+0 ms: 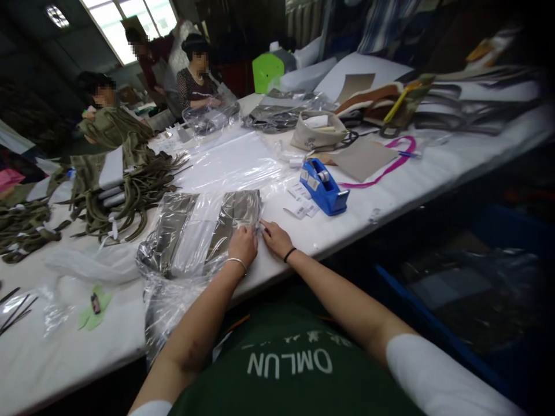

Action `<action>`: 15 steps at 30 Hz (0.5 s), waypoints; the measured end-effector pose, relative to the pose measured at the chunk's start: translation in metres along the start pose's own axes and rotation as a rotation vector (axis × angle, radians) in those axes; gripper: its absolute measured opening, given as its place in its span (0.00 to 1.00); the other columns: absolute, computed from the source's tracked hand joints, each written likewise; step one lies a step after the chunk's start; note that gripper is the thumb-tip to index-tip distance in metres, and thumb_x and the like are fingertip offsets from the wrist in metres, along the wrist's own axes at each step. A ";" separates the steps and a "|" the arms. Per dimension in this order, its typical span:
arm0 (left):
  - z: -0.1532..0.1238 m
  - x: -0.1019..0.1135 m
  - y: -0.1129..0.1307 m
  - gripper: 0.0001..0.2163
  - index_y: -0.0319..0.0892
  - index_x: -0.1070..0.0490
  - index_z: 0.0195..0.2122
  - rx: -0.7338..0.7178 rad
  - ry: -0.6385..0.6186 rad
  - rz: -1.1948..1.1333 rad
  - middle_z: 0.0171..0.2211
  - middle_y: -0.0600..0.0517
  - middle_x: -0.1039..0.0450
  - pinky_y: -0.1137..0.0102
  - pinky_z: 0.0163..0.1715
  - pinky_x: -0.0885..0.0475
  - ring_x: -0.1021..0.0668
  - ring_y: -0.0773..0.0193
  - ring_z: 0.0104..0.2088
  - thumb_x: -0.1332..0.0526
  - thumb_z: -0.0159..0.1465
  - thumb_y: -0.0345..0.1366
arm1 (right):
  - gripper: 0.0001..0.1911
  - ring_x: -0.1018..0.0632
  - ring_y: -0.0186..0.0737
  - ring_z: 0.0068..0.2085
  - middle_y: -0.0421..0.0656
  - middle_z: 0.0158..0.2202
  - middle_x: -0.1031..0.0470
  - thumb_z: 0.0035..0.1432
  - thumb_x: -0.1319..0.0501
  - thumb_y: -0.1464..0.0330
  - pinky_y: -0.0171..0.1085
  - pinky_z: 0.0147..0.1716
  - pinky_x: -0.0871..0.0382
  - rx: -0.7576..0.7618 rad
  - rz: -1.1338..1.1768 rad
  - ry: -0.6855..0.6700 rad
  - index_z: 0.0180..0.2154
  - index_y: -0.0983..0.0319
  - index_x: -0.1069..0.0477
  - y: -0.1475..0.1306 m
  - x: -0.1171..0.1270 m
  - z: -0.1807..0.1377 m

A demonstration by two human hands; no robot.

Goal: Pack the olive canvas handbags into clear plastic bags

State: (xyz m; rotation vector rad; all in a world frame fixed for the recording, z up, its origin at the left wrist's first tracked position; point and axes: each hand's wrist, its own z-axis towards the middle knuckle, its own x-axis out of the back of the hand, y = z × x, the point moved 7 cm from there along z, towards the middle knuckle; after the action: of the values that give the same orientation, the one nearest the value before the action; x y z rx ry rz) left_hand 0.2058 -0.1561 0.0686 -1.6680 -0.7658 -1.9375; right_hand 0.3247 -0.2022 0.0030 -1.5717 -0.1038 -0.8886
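A clear plastic bag (pixel 206 231) lies on the white table in front of me, with a folded olive fabric item and a pale band inside. My left hand (pixel 243 245), a light bracelet at its wrist, is closed on the near right edge of this bag. Close beside it, my right hand (pixel 277 238), with a black band at the wrist, has its fingers pinched at the same edge. The loose end of the bag hangs over the table's front on the left. A blue tape dispenser (pixel 323 188) stands right of the bag, beside small printed labels (pixel 300 201).
Olive straps and fabric bundles (pixel 117 185) are heaped on the left. Flat clear bags (pixel 232 159) lie behind the package. A canvas pouch (pixel 318 130), grey card (pixel 366 159) and magenta ribbon (pixel 385 169) are at the right. Several people work beyond. A blue bin (pixel 433 312) stands below right.
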 end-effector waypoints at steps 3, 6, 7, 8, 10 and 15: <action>-0.007 -0.005 -0.014 0.20 0.42 0.34 0.61 0.045 -0.074 -0.062 0.46 0.42 0.28 0.64 0.43 0.27 0.22 0.56 0.42 0.48 0.68 0.28 | 0.26 0.19 0.36 0.35 0.47 0.46 0.24 0.64 0.44 0.69 0.35 0.33 0.22 -0.181 0.392 -0.010 0.63 0.59 0.38 0.018 -0.002 0.007; -0.033 0.004 -0.030 0.20 0.41 0.32 0.60 0.040 -0.043 -0.150 0.45 0.43 0.27 0.65 0.43 0.27 0.22 0.58 0.40 0.49 0.68 0.27 | 0.34 0.19 0.36 0.33 0.49 0.48 0.25 0.60 0.38 0.67 0.35 0.27 0.21 -0.312 0.684 -0.021 0.65 0.61 0.44 0.027 -0.011 0.016; -0.045 0.008 -0.032 0.19 0.40 0.32 0.59 0.024 -0.034 -0.178 0.44 0.44 0.27 0.66 0.44 0.27 0.22 0.59 0.40 0.49 0.68 0.27 | 0.37 0.18 0.37 0.33 0.49 0.48 0.25 0.58 0.36 0.67 0.36 0.28 0.20 -0.328 0.729 -0.021 0.66 0.61 0.45 0.027 -0.014 0.020; -0.056 0.013 -0.033 0.19 0.40 0.32 0.59 0.008 -0.028 -0.203 0.44 0.44 0.27 0.66 0.44 0.27 0.22 0.59 0.40 0.50 0.69 0.27 | 0.39 0.18 0.37 0.32 0.50 0.48 0.24 0.56 0.34 0.66 0.37 0.28 0.20 -0.343 0.755 -0.018 0.66 0.62 0.46 0.027 -0.016 0.023; -0.077 0.023 -0.033 0.19 0.40 0.32 0.59 -0.019 -0.023 -0.251 0.43 0.45 0.27 0.66 0.44 0.27 0.22 0.60 0.40 0.50 0.69 0.29 | 0.40 0.19 0.38 0.29 0.50 0.44 0.22 0.53 0.31 0.65 0.37 0.26 0.21 -0.374 0.759 -0.012 0.63 0.63 0.43 0.026 -0.021 0.028; -0.080 0.047 -0.020 0.22 0.41 0.36 0.62 -0.025 -0.011 -0.267 0.43 0.45 0.28 0.63 0.49 0.27 0.24 0.58 0.44 0.43 0.68 0.42 | 0.31 0.22 0.37 0.25 0.45 0.36 0.20 0.47 0.27 0.64 0.34 0.21 0.25 -0.364 0.664 0.031 0.51 0.63 0.34 0.021 -0.024 0.034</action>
State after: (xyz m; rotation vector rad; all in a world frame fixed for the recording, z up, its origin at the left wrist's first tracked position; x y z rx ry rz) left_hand 0.1271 -0.1958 0.1046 -1.6619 -1.0169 -2.1242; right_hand 0.3355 -0.1667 -0.0264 -1.7616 0.6022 -0.4130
